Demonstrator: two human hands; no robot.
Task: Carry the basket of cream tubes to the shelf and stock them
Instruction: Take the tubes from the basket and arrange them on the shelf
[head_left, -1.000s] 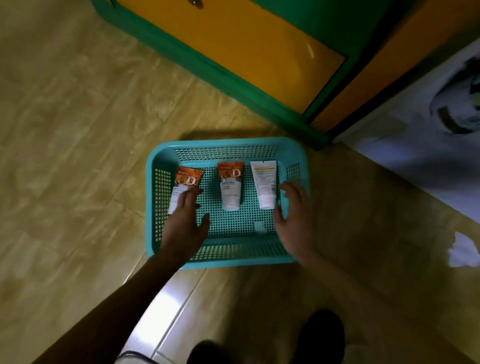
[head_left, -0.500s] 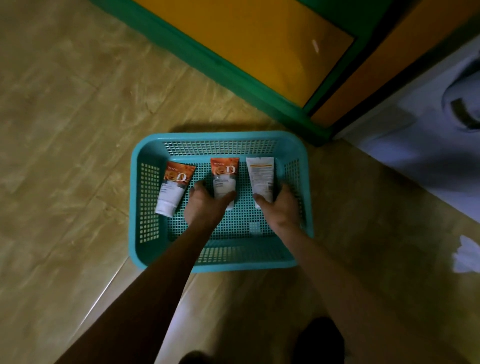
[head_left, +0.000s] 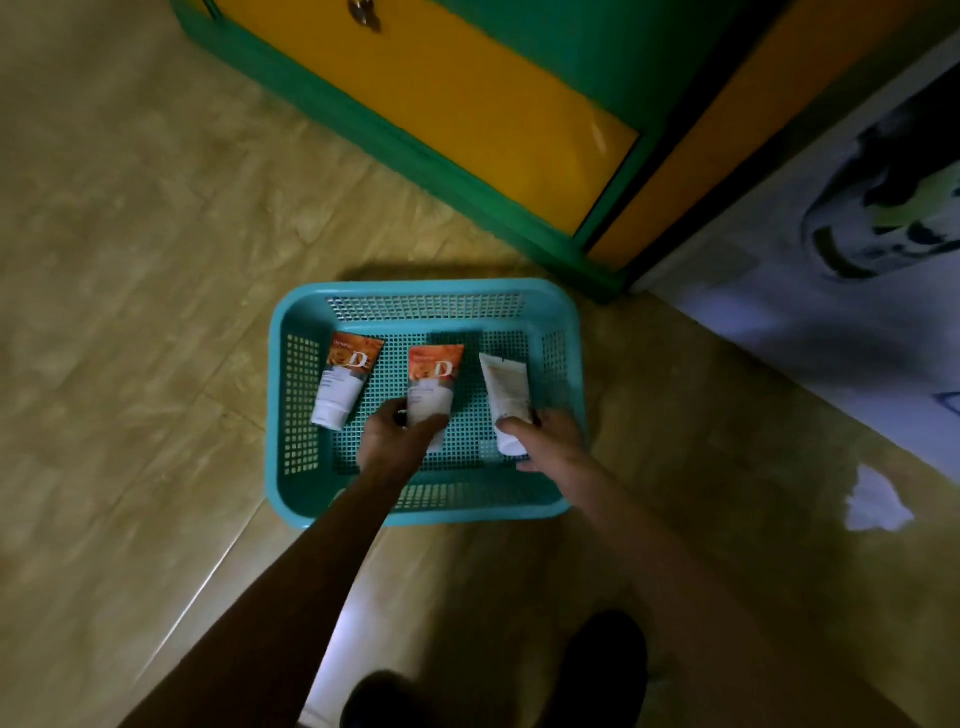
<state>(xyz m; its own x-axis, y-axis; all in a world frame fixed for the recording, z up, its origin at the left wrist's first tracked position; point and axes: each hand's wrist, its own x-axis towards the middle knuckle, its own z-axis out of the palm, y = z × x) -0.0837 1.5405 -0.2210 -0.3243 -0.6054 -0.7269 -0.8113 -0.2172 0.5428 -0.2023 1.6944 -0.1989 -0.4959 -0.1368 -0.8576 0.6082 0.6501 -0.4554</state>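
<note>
A teal plastic basket (head_left: 296, 499) sits on the tiled floor with three cream tubes inside. The left tube (head_left: 345, 379), orange and white, lies untouched. My left hand (head_left: 392, 441) is closed around the lower end of the middle orange-and-white tube (head_left: 434, 374). My right hand (head_left: 550, 441) grips the cap end of the white tube (head_left: 506, 389) at the basket's right side. Both tubes' lower ends are hidden by my fingers.
A green and yellow cabinet (head_left: 467, 114) stands just beyond the basket. A white patterned sheet (head_left: 841, 291) covers the floor at the right, with a white scrap (head_left: 875, 501) near it. My dark shoes (head_left: 602, 660) are at the bottom edge.
Both hands moved from the basket's bottom onto the tubes and closed on them: left on the middle tube, right on the white one. The white tube has tilted.
</note>
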